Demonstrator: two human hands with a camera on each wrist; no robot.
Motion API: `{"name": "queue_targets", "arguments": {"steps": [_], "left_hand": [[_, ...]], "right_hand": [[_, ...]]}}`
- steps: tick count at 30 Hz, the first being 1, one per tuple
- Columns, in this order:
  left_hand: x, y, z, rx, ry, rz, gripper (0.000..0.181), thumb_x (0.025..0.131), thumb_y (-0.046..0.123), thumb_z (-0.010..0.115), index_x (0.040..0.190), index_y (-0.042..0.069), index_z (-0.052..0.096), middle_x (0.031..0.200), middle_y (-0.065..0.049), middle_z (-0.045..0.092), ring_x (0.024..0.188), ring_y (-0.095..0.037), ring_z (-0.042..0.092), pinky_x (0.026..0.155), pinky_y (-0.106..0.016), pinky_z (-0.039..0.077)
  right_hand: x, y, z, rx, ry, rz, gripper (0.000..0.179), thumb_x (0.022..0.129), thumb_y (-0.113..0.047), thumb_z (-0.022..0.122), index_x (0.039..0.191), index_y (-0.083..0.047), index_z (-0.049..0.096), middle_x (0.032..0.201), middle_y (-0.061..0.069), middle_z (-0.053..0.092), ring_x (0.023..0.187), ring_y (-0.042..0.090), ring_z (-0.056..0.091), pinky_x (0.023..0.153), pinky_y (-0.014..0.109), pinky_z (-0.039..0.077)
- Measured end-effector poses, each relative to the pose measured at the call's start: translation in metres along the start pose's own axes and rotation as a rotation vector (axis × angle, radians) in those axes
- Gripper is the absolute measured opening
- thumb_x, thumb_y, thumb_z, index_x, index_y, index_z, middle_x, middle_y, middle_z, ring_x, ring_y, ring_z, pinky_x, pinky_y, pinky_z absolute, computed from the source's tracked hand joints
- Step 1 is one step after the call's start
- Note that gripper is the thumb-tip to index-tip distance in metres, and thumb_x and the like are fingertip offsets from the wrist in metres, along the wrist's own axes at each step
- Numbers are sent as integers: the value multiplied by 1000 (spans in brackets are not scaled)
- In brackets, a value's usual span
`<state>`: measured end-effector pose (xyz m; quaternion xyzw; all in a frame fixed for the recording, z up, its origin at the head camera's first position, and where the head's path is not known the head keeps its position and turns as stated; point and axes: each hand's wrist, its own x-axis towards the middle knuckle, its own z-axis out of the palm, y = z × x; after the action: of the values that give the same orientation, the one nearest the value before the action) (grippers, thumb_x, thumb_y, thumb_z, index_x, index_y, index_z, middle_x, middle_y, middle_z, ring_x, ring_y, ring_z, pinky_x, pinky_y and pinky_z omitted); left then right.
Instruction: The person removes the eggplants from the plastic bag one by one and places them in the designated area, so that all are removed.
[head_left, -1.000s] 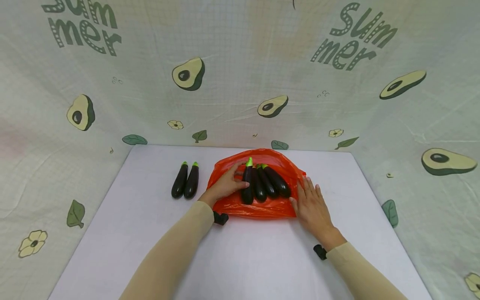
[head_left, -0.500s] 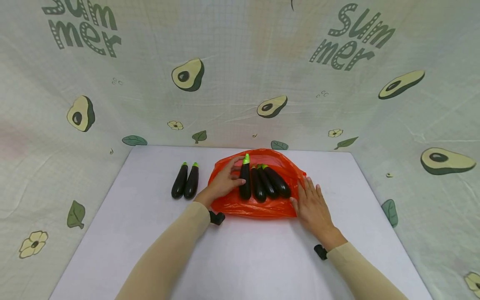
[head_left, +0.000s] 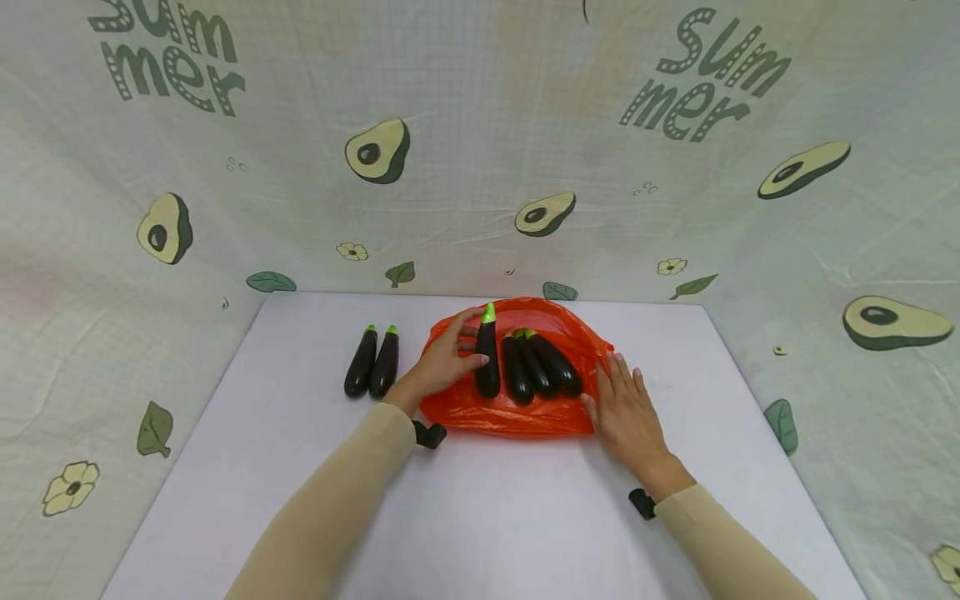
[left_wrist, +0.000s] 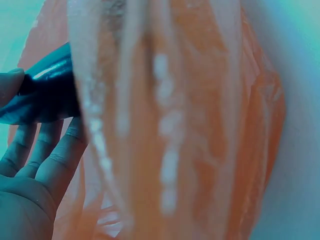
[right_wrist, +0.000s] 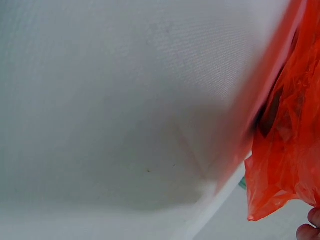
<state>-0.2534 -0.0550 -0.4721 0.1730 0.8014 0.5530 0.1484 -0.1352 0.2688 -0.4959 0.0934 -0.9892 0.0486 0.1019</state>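
Note:
My left hand (head_left: 438, 365) grips a dark eggplant (head_left: 487, 360) with a bright green cap, thumb on the near side and fingers behind it. The eggplant is over the left part of a red plastic bag (head_left: 506, 423). In the left wrist view, the bag's crinkled film covers part of that eggplant (left_wrist: 47, 95). Three more eggplants (head_left: 555, 363) lie side by side on the bag, right of the held one. My right hand (head_left: 628, 417) lies with straight fingers against the bag's right edge. Only its fingertips (right_wrist: 313, 218) show in the right wrist view, below the bag (right_wrist: 287, 155).
Two other eggplants (head_left: 362, 363) lie close together on the white table (head_left: 510, 517), left of the bag. Behind the table's back edge hangs a pale cloth (head_left: 450, 225) printed with avocados and leaves. It also runs along both sides.
My left hand has moved slightly left and away from me with the eggplant, widening the gap to the other three. The right hand has stayed in place.

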Motion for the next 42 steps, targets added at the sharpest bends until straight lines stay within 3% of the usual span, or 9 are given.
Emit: {"name": "queue_targets", "arguments": {"steps": [27,35,42], "left_hand": [[-10,13,-23,45,39,49,83,97,16,78,158,48,31,151,-9,53,135,-33,58,107,-55,55],[-19,23,-41,8,37,6,83,97,14,77,157,50,32,148,-9,52,136,-33,59,108,-56,53],[-30,21,-65,50,41,24,80,97,18,78,157,49,34,147,-10,53,132,-34,60,106,-56,54]], "right_hand": [[3,5,1,-16,-1,-4,71,106,-32,60,158,10,36,166,33,32,157,50,25,127,65,20],[5,4,2,-15,-1,-3,72,106,-33,61,158,10,36,166,33,32,157,50,25,127,66,21],[6,3,1,3,-14,16,71,106,-32,60,158,10,35,167,32,30,158,49,23,127,65,19]]}}
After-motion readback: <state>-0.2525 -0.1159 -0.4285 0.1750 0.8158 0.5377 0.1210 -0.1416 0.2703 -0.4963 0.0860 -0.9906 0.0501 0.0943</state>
